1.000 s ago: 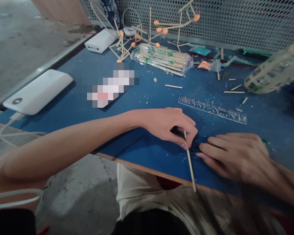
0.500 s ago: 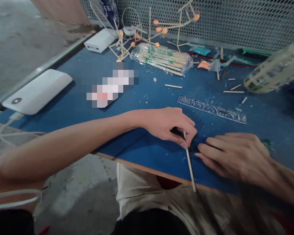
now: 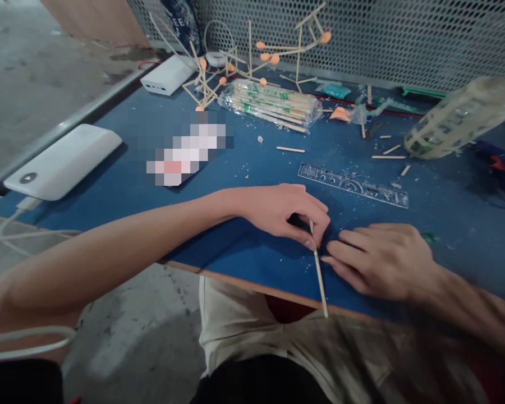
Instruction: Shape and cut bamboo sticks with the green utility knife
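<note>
My left hand (image 3: 284, 213) pinches a thin wooden stick (image 3: 320, 283) between thumb and fingers, close to the desk's front edge. The stick slants toward me, and its near end sticks out past that edge. Just right of it, my right hand (image 3: 379, 261) is closed, thumb and forefinger pressed together beside the stick. Whatever those fingers hold, if anything, is hidden. Beyond both hands lies a clear ruler (image 3: 353, 185) with white markings.
Stick frames with orange blobs (image 3: 273, 58) stand at the back, behind a plastic pack of sticks (image 3: 271, 104). White power banks (image 3: 63, 161) lie on the left, one (image 3: 168, 74) farther back. A latticed bottle-like container (image 3: 458, 120) leans at right. Short stick pieces (image 3: 388, 157) and crumbs are scattered about.
My right hand has come slightly closer to the stick. My left hand keeps its pinch on it. The whole view has shifted a little.
</note>
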Demonstrator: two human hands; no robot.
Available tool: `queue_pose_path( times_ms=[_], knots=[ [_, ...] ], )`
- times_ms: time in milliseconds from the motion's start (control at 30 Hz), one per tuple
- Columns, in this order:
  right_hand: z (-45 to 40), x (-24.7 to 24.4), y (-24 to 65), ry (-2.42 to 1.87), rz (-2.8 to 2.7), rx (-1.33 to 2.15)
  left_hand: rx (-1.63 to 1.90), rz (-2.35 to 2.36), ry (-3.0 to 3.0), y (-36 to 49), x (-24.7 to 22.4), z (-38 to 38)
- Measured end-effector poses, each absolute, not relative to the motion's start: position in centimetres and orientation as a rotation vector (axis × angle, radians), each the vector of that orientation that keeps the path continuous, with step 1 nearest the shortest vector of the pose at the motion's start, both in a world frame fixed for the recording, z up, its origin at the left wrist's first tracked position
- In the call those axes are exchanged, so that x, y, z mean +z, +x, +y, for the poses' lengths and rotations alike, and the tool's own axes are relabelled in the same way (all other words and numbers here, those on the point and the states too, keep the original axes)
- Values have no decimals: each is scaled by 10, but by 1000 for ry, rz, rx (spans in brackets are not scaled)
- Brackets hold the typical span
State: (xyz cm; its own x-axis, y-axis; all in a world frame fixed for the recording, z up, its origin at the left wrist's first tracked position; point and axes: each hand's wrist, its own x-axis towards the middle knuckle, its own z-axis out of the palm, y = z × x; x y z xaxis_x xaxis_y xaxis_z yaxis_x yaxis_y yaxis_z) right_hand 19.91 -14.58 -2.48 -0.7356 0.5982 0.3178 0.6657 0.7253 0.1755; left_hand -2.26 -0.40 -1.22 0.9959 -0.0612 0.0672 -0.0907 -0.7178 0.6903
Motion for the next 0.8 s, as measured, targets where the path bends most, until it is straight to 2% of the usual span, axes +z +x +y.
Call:
queue_pose_path(
  times_ms=[133,300,333,400,433,633,800],
  knots=[
    [-130,-19,215,-964,-2486,-307,135,-114,2283,-23,-12,0],
    [-99,-14,247,-1391,-2234,-426,387,-40,2265,-24,-12,5],
    [-92,-15,253,-1429,-2268,-375,415,-8,2298,-24,-10,5],
    [-79,-16,263,-1510,-2448,-13,515,73,2371,-24,-6,3],
    [-74,-16,267,-1514,-2463,30,573,130,2408,-23,-4,2],
    [-61,12,265,-1568,-2305,-75,852,500,2633,-18,6,2],
    [-54,33,242,-1562,-2360,6,1016,772,2638,-1,17,20]
  ],
)
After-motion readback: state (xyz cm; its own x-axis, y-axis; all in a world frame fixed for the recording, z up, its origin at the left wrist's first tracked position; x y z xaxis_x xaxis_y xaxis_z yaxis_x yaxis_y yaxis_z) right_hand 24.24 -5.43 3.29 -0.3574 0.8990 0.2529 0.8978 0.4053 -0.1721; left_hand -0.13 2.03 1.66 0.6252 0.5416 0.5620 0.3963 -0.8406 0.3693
